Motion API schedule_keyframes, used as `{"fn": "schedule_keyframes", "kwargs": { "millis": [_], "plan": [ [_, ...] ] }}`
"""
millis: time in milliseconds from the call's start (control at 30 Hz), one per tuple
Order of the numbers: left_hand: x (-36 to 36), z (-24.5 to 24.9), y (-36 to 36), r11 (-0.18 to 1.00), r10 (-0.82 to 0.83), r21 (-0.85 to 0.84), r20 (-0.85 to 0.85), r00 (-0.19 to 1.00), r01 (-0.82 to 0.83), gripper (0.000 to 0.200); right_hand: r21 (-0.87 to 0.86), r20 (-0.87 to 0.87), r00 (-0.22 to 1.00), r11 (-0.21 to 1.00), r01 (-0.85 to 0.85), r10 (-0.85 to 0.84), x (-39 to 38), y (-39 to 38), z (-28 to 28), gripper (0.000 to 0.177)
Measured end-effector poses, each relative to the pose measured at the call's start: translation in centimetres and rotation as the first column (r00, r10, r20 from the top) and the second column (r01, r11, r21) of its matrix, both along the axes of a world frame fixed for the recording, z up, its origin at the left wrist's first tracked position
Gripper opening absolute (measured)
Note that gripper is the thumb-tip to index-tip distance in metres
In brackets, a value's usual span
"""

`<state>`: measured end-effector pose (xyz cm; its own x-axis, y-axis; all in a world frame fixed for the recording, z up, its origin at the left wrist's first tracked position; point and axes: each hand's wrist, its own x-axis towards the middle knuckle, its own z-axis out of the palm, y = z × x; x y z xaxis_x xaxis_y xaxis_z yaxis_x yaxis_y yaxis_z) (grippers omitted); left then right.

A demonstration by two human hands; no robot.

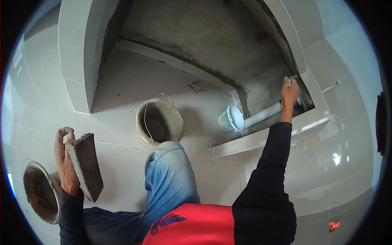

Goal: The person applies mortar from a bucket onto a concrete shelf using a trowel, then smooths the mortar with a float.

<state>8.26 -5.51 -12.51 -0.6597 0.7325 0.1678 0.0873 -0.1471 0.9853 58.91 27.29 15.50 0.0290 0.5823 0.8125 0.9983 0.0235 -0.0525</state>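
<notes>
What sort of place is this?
Probably an indoor room under construction or renovation: bare grey cement bordered by pale tile edging, a dirt-smeared bucket on the tiled floor, and a grey-crusted board in the left hand.

2 large buckets (173, 124) and 1 small bucket (225, 121) on tiled floor (116, 124); orange scrap (334, 226) at lower right.

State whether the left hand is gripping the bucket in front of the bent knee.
No, the left hand holds a mortar-caked board, and that bucket stands apart from it on the tiled floor.
</notes>
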Motion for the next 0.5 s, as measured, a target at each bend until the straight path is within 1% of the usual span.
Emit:
{"fn": "schedule_keyframes", "kwargs": {
  "millis": [67, 100, 200, 233, 267, 300, 367, 433, 500],
  "plan": [
    [-0.8, -0.7, 0.1, 0.995, -0.100, -0.003, 0.224, 0.969, 0.103, 0.017, -0.038, 0.100, 0.995, 0.999, 0.031, -0.027, -1.7, 0.3, -0.4, 0.036],
    [-0.8, -0.9, 0.3, 0.994, -0.103, 0.000, 0.225, 0.969, 0.105, 0.017, -0.121, 0.102, 0.994, 0.991, 0.051, -0.038, -3.0, 0.9, -0.1, 0.039],
    [-0.4, -1.2, 0.8, 0.995, -0.097, 0.029, 0.192, 0.977, 0.093, 0.017, -0.135, 0.095, 0.995, 0.990, 0.045, -0.032, -5.7, 5.2, 0.2, 0.040],
    [-0.1, -0.7, 0.8, 0.995, -0.098, 0.000, 0.158, 0.983, 0.100, 0.017, -0.110, 0.061, 0.998, 0.993, 0.033, -0.027, -7.1, 5.8, 0.7, 0.041],
    [0.0, -0.4, 0.7, 0.994, -0.099, -0.030, 0.123, 0.987, 0.104, 0.018, -0.087, 0.027, 0.999, 0.996, 0.021, -0.019, -8.0, 5.8, 1.1, 0.041],
    [0.1, -0.6, 0.7, 0.997, -0.068, -0.033, 0.080, 0.994, 0.071, 0.018, -0.087, 0.026, 1.000, 0.996, 0.019, -0.016, -8.2, 5.1, 1.9, 0.041],
    [0.0, -0.5, 0.4, 0.997, -0.067, -0.036, 0.093, 0.993, 0.071, 0.019, -0.083, 0.079, 0.994, 0.994, -0.073, 0.079, -7.7, 3.5, 3.8, 0.040],
    [0.1, -0.4, 0.3, 0.997, -0.067, -0.039, 0.111, 0.992, 0.072, 0.020, -0.086, 0.071, 0.995, 0.994, -0.062, 0.068, -5.6, 1.6, 3.5, 0.039],
    [0.0, -0.7, 0.3, 0.998, -0.063, 0.000, 0.122, 0.990, 0.064, 0.022, -0.083, 0.064, 0.997, 0.995, -0.048, 0.053, -3.9, -0.1, 2.2, 0.038]
  ]
}}
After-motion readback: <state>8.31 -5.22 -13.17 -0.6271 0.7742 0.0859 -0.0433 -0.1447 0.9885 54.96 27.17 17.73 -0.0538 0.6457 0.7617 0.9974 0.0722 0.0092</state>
